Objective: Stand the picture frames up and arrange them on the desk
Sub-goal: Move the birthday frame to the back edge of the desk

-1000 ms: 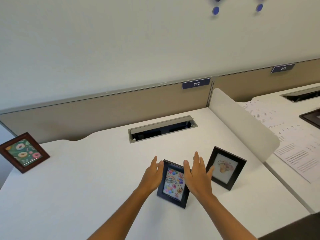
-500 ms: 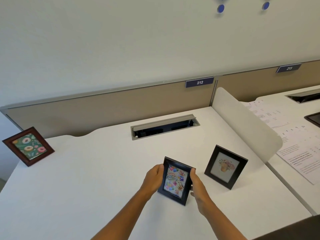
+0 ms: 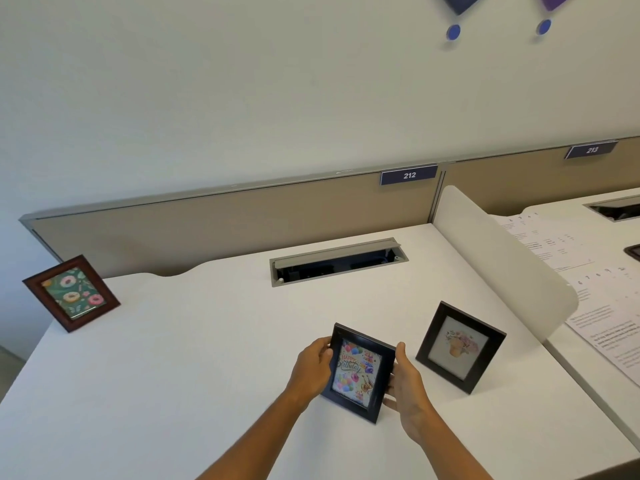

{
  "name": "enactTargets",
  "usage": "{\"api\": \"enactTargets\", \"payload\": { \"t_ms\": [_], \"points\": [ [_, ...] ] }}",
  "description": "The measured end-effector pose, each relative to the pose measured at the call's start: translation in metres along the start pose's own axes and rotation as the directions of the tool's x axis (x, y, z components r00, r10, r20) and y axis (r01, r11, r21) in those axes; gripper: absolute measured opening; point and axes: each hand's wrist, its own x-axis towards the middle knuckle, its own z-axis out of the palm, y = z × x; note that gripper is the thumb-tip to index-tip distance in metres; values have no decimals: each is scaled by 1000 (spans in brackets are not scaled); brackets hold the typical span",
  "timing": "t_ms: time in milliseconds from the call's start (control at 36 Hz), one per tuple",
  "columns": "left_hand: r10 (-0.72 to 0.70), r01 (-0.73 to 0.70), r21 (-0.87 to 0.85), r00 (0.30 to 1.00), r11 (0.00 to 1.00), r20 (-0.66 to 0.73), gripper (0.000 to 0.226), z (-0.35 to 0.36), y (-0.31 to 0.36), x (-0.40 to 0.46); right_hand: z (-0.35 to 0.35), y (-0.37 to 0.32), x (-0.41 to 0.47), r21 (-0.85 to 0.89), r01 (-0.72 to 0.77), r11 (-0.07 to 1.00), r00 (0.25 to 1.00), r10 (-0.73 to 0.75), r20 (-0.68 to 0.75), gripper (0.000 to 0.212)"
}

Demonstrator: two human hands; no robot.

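A black frame with a birthday picture stands near the front middle of the white desk. My left hand grips its left edge and my right hand grips its right edge. Just to its right a black frame with a flower picture stands upright on its own. At the far left of the desk a brown wooden frame with a doughnut picture stands leaning back.
A grey cable tray is sunk into the desk at the back. A white rounded divider closes off the right side. Beyond it lie printed sheets. A beige partition runs along the back.
My hands, first open with fingers spread over the birthday frame, have closed on its two side edges. The view has shifted slightly.
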Motion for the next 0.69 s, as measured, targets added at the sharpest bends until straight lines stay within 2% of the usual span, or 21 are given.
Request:
{"api": "enactTargets", "payload": {
  "t_ms": [250, 500, 694],
  "points": [
    [11, -10, 8, 996, 1000, -89, 28, -10, -10, 1, 16, -7, -5, -30, 35, 999, 999, -35, 14, 84],
    [0, -10, -52, 984, 999, -179, 24, -48, -24, 3, 59, -21, 2, -118, 61, 991, 994, -51, 93, 83],
    [-47, 20, -106, 964, 994, -261, 24, -93, -42, 11, 110, -35, 18, -172, 81, 982, 986, -54, 156, 71]
  ]
}}
